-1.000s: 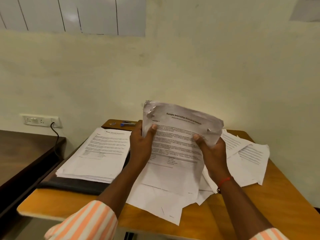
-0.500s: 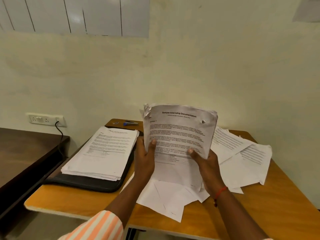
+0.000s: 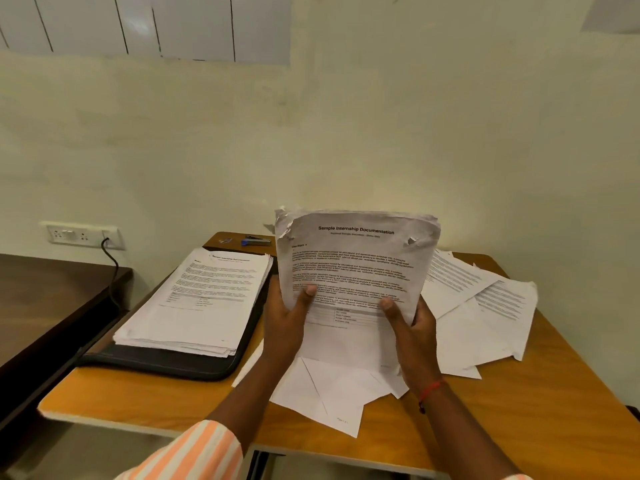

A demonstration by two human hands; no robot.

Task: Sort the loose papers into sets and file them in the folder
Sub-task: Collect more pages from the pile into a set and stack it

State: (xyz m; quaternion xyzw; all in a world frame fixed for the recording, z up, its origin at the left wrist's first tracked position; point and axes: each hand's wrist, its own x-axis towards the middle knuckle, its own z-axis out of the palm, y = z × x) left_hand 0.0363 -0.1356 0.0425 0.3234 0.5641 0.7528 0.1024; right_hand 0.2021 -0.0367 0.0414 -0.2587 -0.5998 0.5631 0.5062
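My left grip (image 3: 287,323) and right grip (image 3: 414,330) clasp the crumpled sheaf (image 3: 356,261) upright over the counter (image 3: 554,393), thumbs on its front page. A neat stack (image 3: 207,299) lies on the black folder (image 3: 166,365) at left; loose papers (image 3: 485,317) sprawl right.

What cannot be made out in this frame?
Head view, all:
- Fingers of the left hand and right hand: behind the held bundle; only thumbs show.
- Inside of the folder: covered by the sorted stack.
- The blue object at the far edge of the table: too small to identify.
- Body text on the loose sheets: too small.
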